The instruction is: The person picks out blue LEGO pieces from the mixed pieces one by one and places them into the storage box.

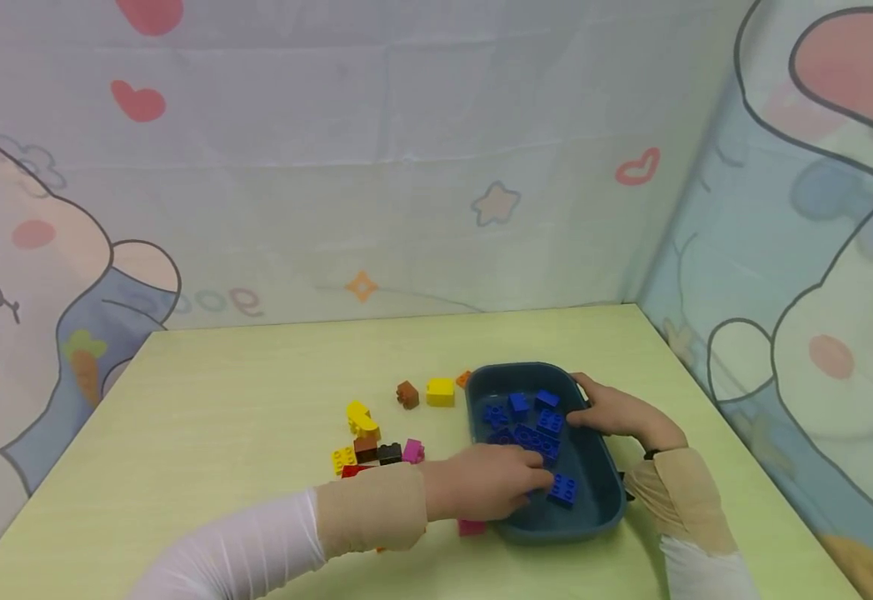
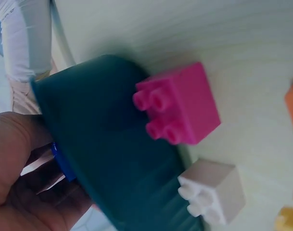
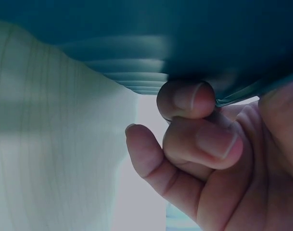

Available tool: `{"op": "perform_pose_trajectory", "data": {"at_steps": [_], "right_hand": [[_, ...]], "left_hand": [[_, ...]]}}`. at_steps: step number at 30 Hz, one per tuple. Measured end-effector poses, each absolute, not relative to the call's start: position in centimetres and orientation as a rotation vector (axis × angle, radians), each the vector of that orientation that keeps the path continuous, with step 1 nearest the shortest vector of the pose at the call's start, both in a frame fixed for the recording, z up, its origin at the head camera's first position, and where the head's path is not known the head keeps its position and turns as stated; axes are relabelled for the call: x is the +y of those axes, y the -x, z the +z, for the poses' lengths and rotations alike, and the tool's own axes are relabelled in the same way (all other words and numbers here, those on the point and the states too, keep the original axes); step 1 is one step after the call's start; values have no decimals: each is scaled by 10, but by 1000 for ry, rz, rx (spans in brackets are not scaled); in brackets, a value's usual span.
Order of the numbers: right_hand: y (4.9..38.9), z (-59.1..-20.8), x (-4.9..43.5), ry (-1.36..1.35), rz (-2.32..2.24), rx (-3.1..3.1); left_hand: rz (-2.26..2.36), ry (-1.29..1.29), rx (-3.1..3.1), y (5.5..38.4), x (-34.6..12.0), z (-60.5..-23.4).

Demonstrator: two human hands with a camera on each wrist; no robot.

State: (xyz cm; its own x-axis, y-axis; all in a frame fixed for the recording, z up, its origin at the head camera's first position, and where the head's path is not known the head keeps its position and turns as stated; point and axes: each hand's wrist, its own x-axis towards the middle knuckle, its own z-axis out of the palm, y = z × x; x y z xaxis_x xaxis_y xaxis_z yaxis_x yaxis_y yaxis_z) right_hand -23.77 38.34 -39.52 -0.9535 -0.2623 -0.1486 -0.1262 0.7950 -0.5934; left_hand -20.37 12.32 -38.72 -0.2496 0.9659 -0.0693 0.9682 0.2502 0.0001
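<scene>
A dark teal plastic bin (image 1: 601, 500) stands at the right of the table, with several blue toy building blocks (image 1: 537, 442) in it. My left hand (image 1: 492, 482) reaches over its near left rim. In the left wrist view, that hand (image 2: 31, 178) holds a blue building block (image 2: 64, 164) just above the rim, partly hidden by the rim and fingers. My right hand (image 1: 620, 412) grips the bin's right rim, thumb on the inside. From the right wrist view, the fingers of this hand (image 3: 209, 149) curl under the rim, against the outer wall (image 3: 117, 43).
Left of the bin lie loose blocks: yellow (image 1: 440, 392), brown (image 1: 407, 395), black (image 1: 390, 453), magenta (image 1: 413, 451) and red (image 1: 356, 471). A pink block (image 2: 184, 103) and a white block (image 2: 213, 190) lie close against the bin's outer side. A printed cloth hangs behind the table.
</scene>
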Motion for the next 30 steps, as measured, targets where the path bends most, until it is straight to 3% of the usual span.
{"op": "perform_pose_trajectory", "data": {"at_steps": [30], "right_hand": [[238,-395,384,320,-889,2768]], "left_hand": [[93,-1712,2274,215,137,-400]]}}
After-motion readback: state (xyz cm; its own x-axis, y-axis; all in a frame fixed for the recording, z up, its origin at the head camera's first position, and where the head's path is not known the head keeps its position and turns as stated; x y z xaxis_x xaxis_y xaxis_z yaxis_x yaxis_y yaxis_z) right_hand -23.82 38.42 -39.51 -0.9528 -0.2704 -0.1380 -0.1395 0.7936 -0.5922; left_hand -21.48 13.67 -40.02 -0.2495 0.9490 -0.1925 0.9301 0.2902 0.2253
